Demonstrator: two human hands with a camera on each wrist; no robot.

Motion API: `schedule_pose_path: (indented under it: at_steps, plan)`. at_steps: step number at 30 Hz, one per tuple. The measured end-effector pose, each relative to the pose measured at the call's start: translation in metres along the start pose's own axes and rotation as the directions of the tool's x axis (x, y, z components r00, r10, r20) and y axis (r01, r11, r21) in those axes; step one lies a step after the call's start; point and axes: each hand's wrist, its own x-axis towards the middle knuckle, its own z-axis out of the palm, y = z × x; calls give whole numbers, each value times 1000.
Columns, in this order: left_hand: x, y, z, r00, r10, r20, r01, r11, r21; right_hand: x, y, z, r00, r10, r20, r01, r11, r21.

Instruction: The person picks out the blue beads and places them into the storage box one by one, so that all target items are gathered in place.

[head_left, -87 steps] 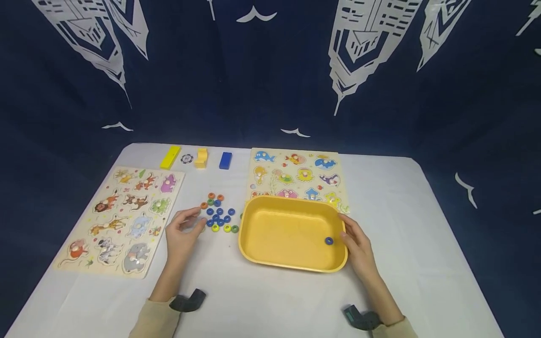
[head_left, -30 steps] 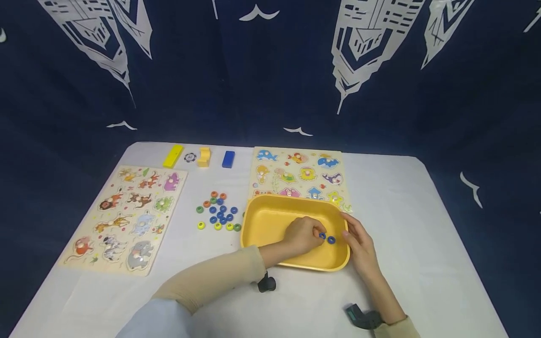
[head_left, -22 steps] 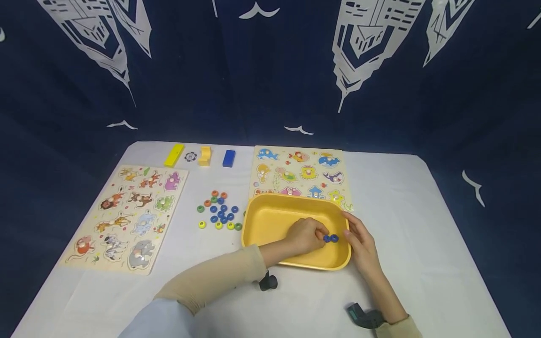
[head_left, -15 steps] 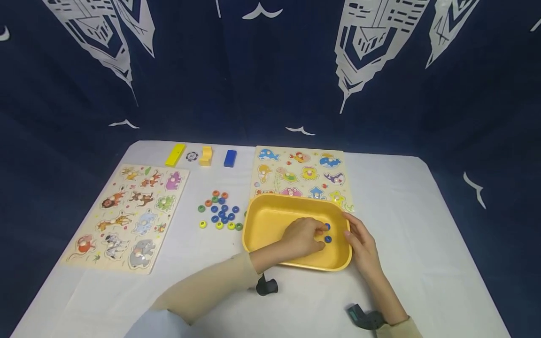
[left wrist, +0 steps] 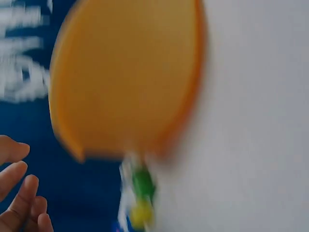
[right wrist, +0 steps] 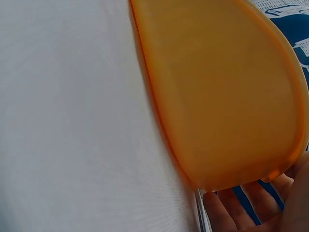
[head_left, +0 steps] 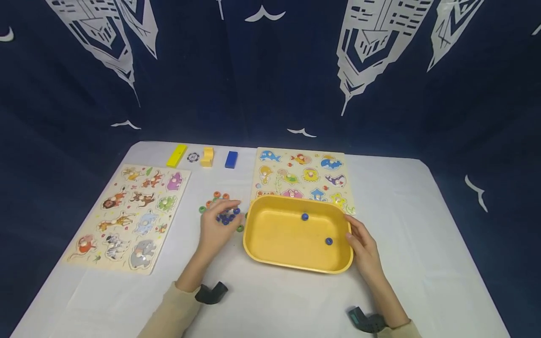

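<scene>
A yellow tray (head_left: 279, 244) has two blue beads inside, one bead (head_left: 305, 217) near the far wall and another bead (head_left: 328, 241) towards the right end. My right hand (head_left: 367, 256) holds the tray's right end, thumb at the rim; the right wrist view has its fingers (right wrist: 256, 205) against the end wall. Left of the tray, my left hand (head_left: 214, 232) hovers over a cluster of small blue beads (head_left: 226, 222), thumb and forefinger apart around them. It partly hides the cluster. Its fingertips (left wrist: 21, 186) show at the corner of the blurred left wrist view.
Orange beads (head_left: 217, 194) and green beads (head_left: 202, 210) lie around the cluster. An animal puzzle board (head_left: 127, 211) is at left; a sea-animal board (head_left: 310, 162) lies behind the tray. A yellow block (head_left: 176, 155), a chip (head_left: 193, 157) and a blue block (head_left: 231, 159) line the back.
My left hand put a second blue bead in the tray, then left it for the bead cluster. The two tray beads now lie farther apart. The right hand stays at the tray's end.
</scene>
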Motion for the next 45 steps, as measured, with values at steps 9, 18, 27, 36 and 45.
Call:
schedule_pose_path:
  at_steps: [9,18,27,36,45]
  plan:
    - [-12,-57,-35,963,-236,-130,239,971,7,-5,-15,2,999,-44,-9,44,999,4]
    - [-17,-76,-32,964,-241,-115,254,960,118,-7,-21,2,999,-51,0,51,999,5]
    - [-19,-80,-29,968,-248,-43,248,909,334,-7,-21,2,1000,-22,-3,22,1000,-4]
    - [-15,-62,-33,968,-214,-132,242,935,259,-6,-18,2,999,-32,19,32,999,29]
    - [2,19,15,993,-52,104,58,997,-54,-7,-21,1,999,-48,7,48,999,17]
